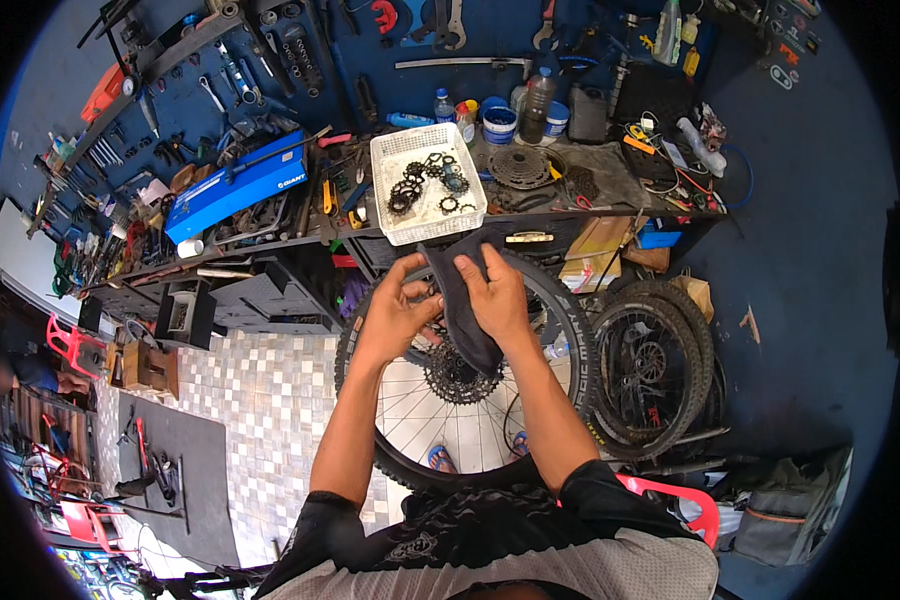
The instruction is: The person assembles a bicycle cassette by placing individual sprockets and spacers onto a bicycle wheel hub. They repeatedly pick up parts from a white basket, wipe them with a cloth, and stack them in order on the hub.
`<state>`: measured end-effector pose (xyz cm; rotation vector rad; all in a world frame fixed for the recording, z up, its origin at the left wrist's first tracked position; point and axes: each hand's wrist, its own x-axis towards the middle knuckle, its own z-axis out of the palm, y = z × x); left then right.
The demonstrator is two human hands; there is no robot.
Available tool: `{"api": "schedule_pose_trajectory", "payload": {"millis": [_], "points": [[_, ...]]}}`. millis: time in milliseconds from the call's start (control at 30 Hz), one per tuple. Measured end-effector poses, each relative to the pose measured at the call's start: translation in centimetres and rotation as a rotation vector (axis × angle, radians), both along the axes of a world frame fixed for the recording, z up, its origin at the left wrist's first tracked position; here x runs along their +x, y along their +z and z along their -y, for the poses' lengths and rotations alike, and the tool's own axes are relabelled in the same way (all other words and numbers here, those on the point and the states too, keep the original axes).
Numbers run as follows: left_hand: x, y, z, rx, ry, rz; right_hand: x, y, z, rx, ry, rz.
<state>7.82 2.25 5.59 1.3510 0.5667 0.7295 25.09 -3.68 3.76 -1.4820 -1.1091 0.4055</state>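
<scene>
A dark grey cloth (456, 312) hangs between my two hands, in front of the bench and above a bicycle wheel (583, 365). My left hand (400, 312) is closed on the cloth's left edge, with its fingers curled. Near the top, my right hand (495, 292) grips the cloth, thumb lying on its face. Just under the cloth's lower end sits the wheel's black cassette (458, 384), partly covered by it. Beyond my hands, a white plastic basket (432, 234) on the bench edge holds several loose dark sprockets (407, 190).
The workbench (590, 165) carries bottles, tubs, a large cassette (519, 168) and scattered tools. A blue box (240, 188) lies to the left. More wheels (655, 370) lean at the right, near a red chair (685, 500). A dark mat (195, 470) covers some floor at left.
</scene>
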Motion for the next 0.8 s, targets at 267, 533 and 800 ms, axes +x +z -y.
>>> {"api": "schedule_pose_trajectory", "payload": {"millis": [267,533,800], "points": [[0.0,-0.2,0.7,-0.174,0.206,0.01,4.8,-3.7,-0.9,0.326,0.05,-1.549],[2.6,-3.8,2.8,-0.443,0.126,0.076,0.2,-8.5,0.5,0.388,0.878,-1.622],[1.3,-5.9,4.0,-0.05,0.234,-0.278,-1.5,-9.5,-1.6,0.202,0.063,-1.427]]}}
